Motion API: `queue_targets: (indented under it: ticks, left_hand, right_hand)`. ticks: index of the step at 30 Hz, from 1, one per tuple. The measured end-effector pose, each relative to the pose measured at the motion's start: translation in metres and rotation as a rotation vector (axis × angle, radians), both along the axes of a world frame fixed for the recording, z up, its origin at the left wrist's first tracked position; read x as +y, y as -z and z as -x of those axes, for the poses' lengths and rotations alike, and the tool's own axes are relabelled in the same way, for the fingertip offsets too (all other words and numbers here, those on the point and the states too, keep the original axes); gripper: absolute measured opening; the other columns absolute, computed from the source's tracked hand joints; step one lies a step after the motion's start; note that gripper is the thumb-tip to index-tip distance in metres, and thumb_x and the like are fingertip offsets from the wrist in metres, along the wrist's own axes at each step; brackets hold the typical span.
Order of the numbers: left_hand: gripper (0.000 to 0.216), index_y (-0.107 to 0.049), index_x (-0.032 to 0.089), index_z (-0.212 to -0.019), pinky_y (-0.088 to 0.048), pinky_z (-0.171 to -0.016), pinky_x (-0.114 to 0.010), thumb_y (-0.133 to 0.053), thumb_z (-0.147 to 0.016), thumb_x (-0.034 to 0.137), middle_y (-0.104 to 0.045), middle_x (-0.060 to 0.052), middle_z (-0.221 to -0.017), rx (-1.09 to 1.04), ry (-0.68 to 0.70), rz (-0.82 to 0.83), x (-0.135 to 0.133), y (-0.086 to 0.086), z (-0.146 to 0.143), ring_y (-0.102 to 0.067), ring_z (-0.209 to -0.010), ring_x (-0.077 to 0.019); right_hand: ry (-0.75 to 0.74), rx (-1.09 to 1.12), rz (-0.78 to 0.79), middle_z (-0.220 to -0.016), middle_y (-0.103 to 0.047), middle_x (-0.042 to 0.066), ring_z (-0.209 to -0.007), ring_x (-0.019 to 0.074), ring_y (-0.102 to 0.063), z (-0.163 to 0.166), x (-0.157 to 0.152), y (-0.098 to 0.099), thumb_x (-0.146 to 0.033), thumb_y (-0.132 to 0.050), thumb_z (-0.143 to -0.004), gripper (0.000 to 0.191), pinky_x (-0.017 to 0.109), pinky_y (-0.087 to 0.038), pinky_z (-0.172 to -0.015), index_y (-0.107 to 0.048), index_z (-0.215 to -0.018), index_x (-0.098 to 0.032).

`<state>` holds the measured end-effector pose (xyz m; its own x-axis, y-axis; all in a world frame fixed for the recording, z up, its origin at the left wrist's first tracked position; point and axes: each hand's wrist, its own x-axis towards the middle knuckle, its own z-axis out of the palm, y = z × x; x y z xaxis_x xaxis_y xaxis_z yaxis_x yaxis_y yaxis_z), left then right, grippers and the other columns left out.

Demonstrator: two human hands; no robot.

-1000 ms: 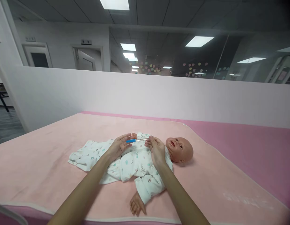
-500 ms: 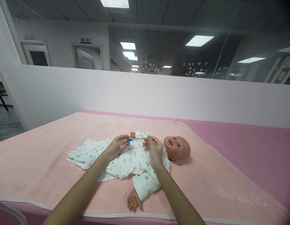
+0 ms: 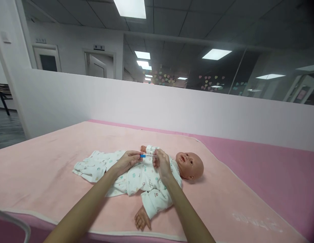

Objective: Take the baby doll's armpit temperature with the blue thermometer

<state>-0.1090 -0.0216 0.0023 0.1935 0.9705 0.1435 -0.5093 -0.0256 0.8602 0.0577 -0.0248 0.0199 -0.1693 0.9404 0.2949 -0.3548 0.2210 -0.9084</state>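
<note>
A baby doll (image 3: pixel 188 164) in a white printed sleepsuit (image 3: pixel 136 175) lies on its back on a pink blanket (image 3: pixel 57 165), head to the right. Above its chest I hold a thin thermometer (image 3: pixel 146 155) with a blue end. My left hand (image 3: pixel 126 161) pinches the blue end. My right hand (image 3: pixel 160 163) pinches the other, clear end. The doll's near arm sticks out toward me, with its bare hand (image 3: pixel 140 221) near the blanket's front edge.
The blanket covers a darker pink mattress (image 3: pixel 260 162). A low white partition wall (image 3: pixel 159 108) runs behind it, with glass panels and heart stickers (image 3: pixel 210 79) beyond. Doors (image 3: pixel 96 65) stand at the back left. A white curved rail (image 3: pixel 17 224) shows at the bottom left.
Both hands stay pinched on the thermometer over the doll's chest. My right hand's fingers have curled in tighter around the clear end. The view has shifted slightly.
</note>
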Motion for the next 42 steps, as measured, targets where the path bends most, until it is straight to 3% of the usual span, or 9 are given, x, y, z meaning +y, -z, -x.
queue_targets:
  ticks: [5,9,12,16,20,25,31,36,42]
  left_hand:
    - [0.021,-0.066,0.010,-0.087,-0.047,-0.076,-0.035,-0.064,-0.069,0.022,-0.065,-0.011,-0.092,-0.073,0.128,-0.068,-0.005,-0.006,-0.001,-0.059,-0.081,-0.0198]
    - [0.026,-0.065,0.008,-0.090,-0.046,-0.072,-0.035,-0.054,-0.076,0.027,-0.063,-0.012,-0.095,-0.139,0.128,-0.012,-0.004,-0.008,-0.001,-0.058,-0.077,-0.0195]
    - [0.027,-0.065,0.008,-0.089,-0.045,-0.071,-0.034,-0.051,-0.077,0.028,-0.063,-0.012,-0.090,-0.150,0.140,-0.001,-0.002,-0.006,-0.001,-0.058,-0.074,-0.0188]
    - [0.025,-0.064,0.008,-0.088,-0.045,-0.069,-0.033,-0.051,-0.077,0.027,-0.063,-0.011,-0.086,-0.138,0.152,0.008,0.000,-0.005,-0.001,-0.058,-0.070,-0.0175]
    - [0.024,-0.064,0.009,-0.088,-0.045,-0.070,-0.033,-0.050,-0.078,0.026,-0.063,-0.011,-0.086,-0.130,0.150,0.016,0.000,-0.005,-0.001,-0.058,-0.071,-0.0168]
    - [0.024,-0.064,0.008,-0.088,-0.046,-0.071,-0.032,-0.051,-0.077,0.025,-0.063,-0.011,-0.085,-0.121,0.136,0.015,0.000,-0.005,-0.002,-0.058,-0.073,-0.0170]
    - [0.022,-0.065,0.008,-0.087,-0.046,-0.071,-0.032,-0.052,-0.077,0.024,-0.062,-0.011,-0.085,-0.105,0.119,0.022,0.000,-0.005,-0.003,-0.057,-0.074,-0.0174]
    - [0.024,-0.064,0.009,-0.087,-0.045,-0.071,-0.031,-0.052,-0.077,0.027,-0.062,-0.011,-0.084,-0.091,0.142,0.000,0.002,-0.002,-0.002,-0.057,-0.073,-0.0171]
    - [0.023,-0.065,0.009,-0.087,-0.045,-0.072,-0.032,-0.054,-0.075,0.026,-0.062,-0.011,-0.084,-0.082,0.137,0.001,0.004,-0.001,-0.002,-0.057,-0.073,-0.0169]
  right_hand:
    - [-0.164,-0.442,-0.274,-0.048,-0.056,-0.001,-0.040,0.0085,-0.050,-0.004,-0.003,-0.051,-0.051,-0.051,-0.075,0.037,0.017,-0.036,-0.035,-0.058,-0.066,-0.015]
    - [-0.101,-0.183,-0.401,-0.068,-0.066,0.004,-0.056,0.0118,-0.058,-0.020,-0.012,-0.120,-0.054,-0.039,-0.080,0.046,0.021,-0.043,-0.044,-0.064,-0.084,-0.016]
    - [-0.123,-0.213,-0.445,-0.062,-0.066,0.002,-0.052,0.0091,-0.056,-0.022,-0.021,-0.141,-0.052,-0.024,-0.085,0.056,0.019,-0.041,-0.042,-0.066,-0.078,-0.016]
    - [-0.221,-0.553,-0.463,-0.049,-0.062,0.000,-0.044,0.0082,-0.052,-0.021,-0.028,-0.131,-0.043,-0.040,-0.082,0.045,0.018,-0.038,-0.039,-0.063,-0.054,-0.016]
    - [-0.127,-0.499,-0.498,-0.055,-0.064,0.002,-0.039,0.0086,-0.050,-0.028,-0.043,-0.116,-0.037,-0.030,-0.088,0.046,0.019,-0.036,-0.034,-0.066,-0.070,-0.014]
    - [0.034,-0.491,-0.614,-0.040,-0.055,-0.002,-0.035,0.0068,-0.043,-0.040,-0.064,-0.103,-0.034,-0.021,-0.088,0.057,0.017,-0.035,-0.032,-0.059,-0.051,-0.016]
    - [0.041,-0.379,-0.417,-0.042,-0.056,0.000,-0.030,0.0085,-0.041,-0.049,-0.067,-0.095,-0.045,-0.016,-0.088,0.062,0.020,-0.033,-0.028,-0.064,-0.067,-0.013]
    - [0.028,-0.419,-0.378,-0.052,-0.063,0.003,-0.037,0.0106,-0.051,-0.060,-0.066,-0.077,-0.044,-0.035,-0.085,0.045,0.022,-0.040,-0.036,-0.066,-0.070,-0.014]
    - [0.025,-0.488,-0.340,-0.037,-0.053,-0.001,-0.028,0.0079,-0.040,-0.067,-0.063,-0.073,-0.046,-0.031,-0.085,0.053,0.020,-0.029,-0.029,-0.062,-0.056,-0.015]
